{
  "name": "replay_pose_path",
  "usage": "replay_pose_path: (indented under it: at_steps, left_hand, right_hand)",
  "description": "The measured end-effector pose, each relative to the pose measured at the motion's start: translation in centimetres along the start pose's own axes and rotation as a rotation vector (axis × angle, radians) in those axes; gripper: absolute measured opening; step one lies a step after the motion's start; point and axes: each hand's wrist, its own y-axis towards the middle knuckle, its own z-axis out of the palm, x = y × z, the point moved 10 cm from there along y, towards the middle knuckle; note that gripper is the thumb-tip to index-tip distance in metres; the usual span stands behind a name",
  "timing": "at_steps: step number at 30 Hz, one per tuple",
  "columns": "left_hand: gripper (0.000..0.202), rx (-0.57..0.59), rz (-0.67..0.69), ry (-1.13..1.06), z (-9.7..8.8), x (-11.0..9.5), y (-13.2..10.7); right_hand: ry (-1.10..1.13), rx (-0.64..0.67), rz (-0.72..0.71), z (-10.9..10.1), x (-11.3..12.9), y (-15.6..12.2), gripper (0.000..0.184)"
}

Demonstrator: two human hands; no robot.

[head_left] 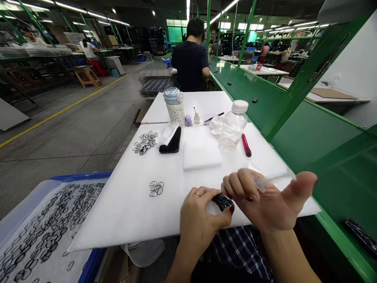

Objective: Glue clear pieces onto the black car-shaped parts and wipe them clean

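Observation:
My left hand (203, 210) is closed around a small glossy black part (223, 201) at the table's near edge, thumb and fingers on its sides. To its right, my right hand (269, 200) is raised with fingers curled in and thumb stretched out. A thin translucent strip, perhaps plastic film (277, 177), sticks out from its curled fingers, blurred toward the thumb. Ahead of the hands lies a white foam pad (202, 151). A few thin black rings (156, 188) lie to the left on the white tabletop (126, 212), with a larger heap of rings (145, 142) farther back.
A clear bottle (234, 127), red cutter (246, 145), black phone (172, 142) partly under tissue, and patterned tumbler (176, 108) stand or lie farther back. A green conveyor (253, 88) runs along the right. A blue-rimmed tray (88, 177) of rings sits lower left. A co-worker (191, 59) sits ahead.

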Motion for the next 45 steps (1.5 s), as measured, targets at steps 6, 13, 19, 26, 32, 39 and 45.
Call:
replay_pose_path:
  at_steps: [6, 13, 19, 26, 32, 39, 45]
  left_hand:
    - [0.020, -0.006, -0.071, -0.045, -0.2, 0.5, 0.2]
    - [0.017, -0.016, -0.061, -0.030, -0.1, 0.5, 0.2]
    - [0.016, -0.016, -0.054, -0.031, -0.2, 0.3, 0.2]
    - [0.018, -0.022, -0.029, -0.033, 0.0, 0.4, 0.4]
    - [0.020, -0.022, -0.030, -0.034, 0.0, 0.6, 0.2]
    - [0.022, -0.031, -0.034, -0.009, -0.1, 0.4, 0.2]
    - [0.023, -0.026, -0.025, -0.012, 0.0, 0.3, 0.2]
  right_hand:
    - [0.386, -0.034, 0.037, -0.2, -2.0, -0.1, 0.068]
    - [0.443, -0.002, 0.038, 0.2, -2.4, 0.0, 0.065]
    - [0.400, -0.020, 0.008, 0.3, -2.0, 0.1, 0.063]
    - [0.352, -0.060, -0.011, 0.1, -1.7, 0.0, 0.063]
    - [0.347, -0.114, -0.035, -0.3, -1.6, 0.0, 0.063]
    - [0.315, -0.187, -0.034, -0.7, -1.4, -0.2, 0.064]
    - [0.266, -0.232, -0.038, -0.9, -1.5, -0.2, 0.065]
